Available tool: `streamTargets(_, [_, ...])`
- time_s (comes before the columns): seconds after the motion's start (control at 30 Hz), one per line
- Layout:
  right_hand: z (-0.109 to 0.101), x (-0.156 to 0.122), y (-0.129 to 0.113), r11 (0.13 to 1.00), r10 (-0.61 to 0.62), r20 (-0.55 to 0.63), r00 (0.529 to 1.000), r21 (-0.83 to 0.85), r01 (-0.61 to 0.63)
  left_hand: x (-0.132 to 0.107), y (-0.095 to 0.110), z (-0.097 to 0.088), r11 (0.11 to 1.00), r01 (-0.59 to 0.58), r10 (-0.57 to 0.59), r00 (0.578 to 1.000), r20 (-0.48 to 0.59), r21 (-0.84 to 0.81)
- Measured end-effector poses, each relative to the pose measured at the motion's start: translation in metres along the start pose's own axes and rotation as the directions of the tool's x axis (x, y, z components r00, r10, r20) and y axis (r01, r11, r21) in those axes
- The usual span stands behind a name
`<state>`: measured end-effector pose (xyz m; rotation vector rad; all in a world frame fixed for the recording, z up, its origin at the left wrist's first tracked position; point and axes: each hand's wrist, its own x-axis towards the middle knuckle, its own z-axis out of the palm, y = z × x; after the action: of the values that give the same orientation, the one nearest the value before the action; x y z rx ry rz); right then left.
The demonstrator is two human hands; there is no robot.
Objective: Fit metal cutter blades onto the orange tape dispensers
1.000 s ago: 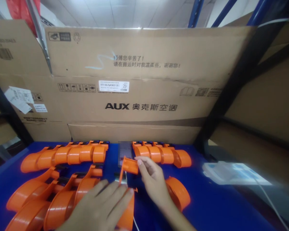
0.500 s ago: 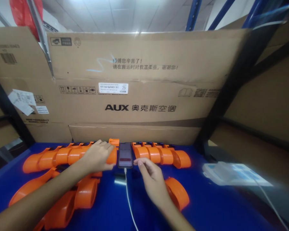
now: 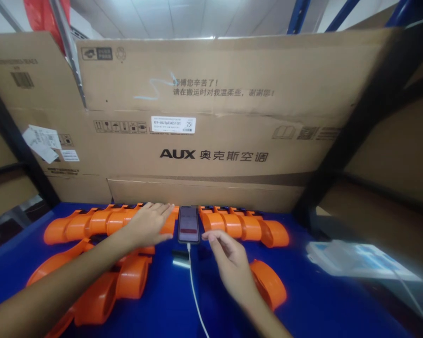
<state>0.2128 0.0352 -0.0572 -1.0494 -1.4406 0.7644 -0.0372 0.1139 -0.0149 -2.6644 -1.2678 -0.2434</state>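
My left hand [image 3: 151, 224] is over the back left row of orange ring-shaped pieces [image 3: 99, 222], fingers stretched toward the phone and thumb apart. It covers part of the row; whether it touches a piece I cannot tell. A phone [image 3: 189, 224] with a lit screen lies between the two back rows, a white cable [image 3: 194, 293] plugged into its near end. Just right of the phone is my right hand [image 3: 231, 260], its fingers curled and thumb against the index finger. Anything inside that pinch is hidden. Behind it sits the right row of orange pieces [image 3: 231, 226].
More orange pieces lie front left [image 3: 132, 278], partly under my left forearm, and one orange ring [image 3: 270, 284] beside my right wrist. A cardboard sheet [image 3: 211, 136] stands behind the blue tabletop [image 3: 169, 314]. A pale plastic package [image 3: 359, 260] lies at the right, near a black post [image 3: 338, 141].
The view has shifted slightly, so most things appear further right. The fingers of my left hand have straightened and lifted. My right hand keeps its curled pose beside the phone.
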Motion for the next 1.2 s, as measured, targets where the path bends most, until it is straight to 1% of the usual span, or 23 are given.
streamTargets(0.07, [0.0,-0.001,-0.002,1.0,0.007,-0.003,1.0,0.001,-0.007,-0.017,-0.001,-0.018,0.999,-0.041,0.042,0.999,0.021,-0.033])
streamTargets(0.1, [0.0,-0.001,-0.004,1.0,0.01,-0.002,1.0,0.002,-0.01,-0.029,-0.001,-0.027,0.995,-0.068,0.071,0.997,0.039,-0.075])
streamTargets(0.17, [-0.001,-0.002,-0.007,1.0,0.017,0.002,1.0,0.005,-0.017,-0.057,0.002,-0.04,0.978,-0.108,0.131,0.984,0.12,-0.177])
streamTargets(0.2, [-0.001,-0.003,-0.009,1.0,0.02,0.007,1.0,0.006,-0.021,-0.071,0.005,-0.044,0.975,-0.097,0.129,0.979,0.156,-0.198])
streamTargets(0.23, [-0.001,-0.003,-0.011,1.0,0.023,0.012,1.0,0.007,-0.023,-0.085,0.009,-0.045,0.977,-0.067,0.103,0.979,0.177,-0.2])
streamTargets(0.3, [-0.001,-0.004,-0.014,1.0,0.024,0.026,0.999,0.007,-0.024,-0.106,0.019,-0.043,0.983,-0.023,0.058,0.98,0.191,-0.18])
streamTargets(0.37, [-0.001,-0.005,-0.015,1.0,0.017,0.035,0.999,0.003,-0.017,-0.117,0.032,-0.036,0.991,-0.013,0.043,0.974,0.221,-0.135])
streamTargets(0.43, [0.001,-0.006,-0.015,1.0,0.006,0.03,1.0,-0.003,-0.006,-0.12,0.044,-0.028,0.997,-0.02,0.037,0.971,0.236,-0.073])
streamTargets(0.5, [0.002,-0.007,-0.014,1.0,-0.003,0.017,1.0,-0.007,0.003,-0.119,0.054,-0.019,0.999,-0.036,0.034,0.975,0.219,0.003])
streamTargets(0.57, [0.002,-0.007,-0.013,1.0,-0.009,0.007,1.0,-0.007,0.009,-0.118,0.062,-0.01,0.994,-0.072,0.058,0.983,0.172,0.077])
streamTargets(0.67, [0.002,-0.008,-0.012,1.0,-0.016,0.002,1.0,-0.012,0.016,-0.121,0.071,0.0,0.975,-0.172,0.161,0.983,0.085,0.143])
streamTargets(0.73, [0.002,-0.009,-0.011,1.0,-0.021,0.011,1.0,-0.015,0.021,-0.124,0.077,0.001,0.955,-0.229,0.236,0.972,-0.015,0.188])
streamTargets(0.77, [0.002,-0.009,-0.011,1.0,-0.019,0.02,1.0,-0.018,0.02,-0.125,0.08,-0.002,0.944,-0.244,0.267,0.961,-0.077,0.223])
streamTargets(0.83, [0.003,-0.008,-0.011,1.0,-0.004,0.051,0.999,-0.022,0.005,-0.126,0.086,-0.013,0.916,-0.251,0.325,0.921,-0.214,0.314])
streamTargets(0.9, [0.004,-0.008,-0.011,0.999,0.03,0.093,0.995,-0.015,-0.029,-0.125,0.092,-0.029,0.882,-0.251,0.39,0.864,-0.319,0.399])
streamTargets(0.93, [0.005,-0.008,-0.011,0.998,0.058,0.125,0.99,0.002,-0.059,-0.123,0.096,-0.037,0.867,-0.257,0.42,0.838,-0.348,0.427])
streamTargets(1.0, [0.007,-0.01,-0.011,0.985,0.137,0.223,0.965,0.076,-0.157,-0.116,0.104,-0.046,0.854,-0.263,0.45,0.807,-0.382,0.45])
streamTargets(1.03, [0.008,-0.011,-0.01,0.967,0.179,0.284,0.942,0.126,-0.222,-0.111,0.109,-0.046,0.852,-0.269,0.459,0.798,-0.392,0.449])
streamTargets(1.1, [0.01,-0.013,-0.007,0.912,0.238,0.382,0.893,0.229,-0.341,-0.101,0.117,-0.041,0.862,-0.273,0.461,0.771,-0.438,0.427])
streamTargets(1.13, [0.011,-0.013,-0.005,0.882,0.253,0.399,0.881,0.279,-0.379,-0.096,0.121,-0.037,0.871,-0.274,0.46,0.75,-0.477,0.409])
streamTargets(1.17, [0.011,-0.013,-0.003,0.859,0.26,0.39,0.883,0.324,-0.396,-0.092,0.124,-0.032,0.879,-0.279,0.458,0.724,-0.516,0.388])
streamTargets(1.2, [0.012,-0.012,0.0,0.843,0.266,0.361,0.894,0.362,-0.397,-0.088,0.127,-0.027,0.882,-0.302,0.461,0.709,-0.533,0.362])
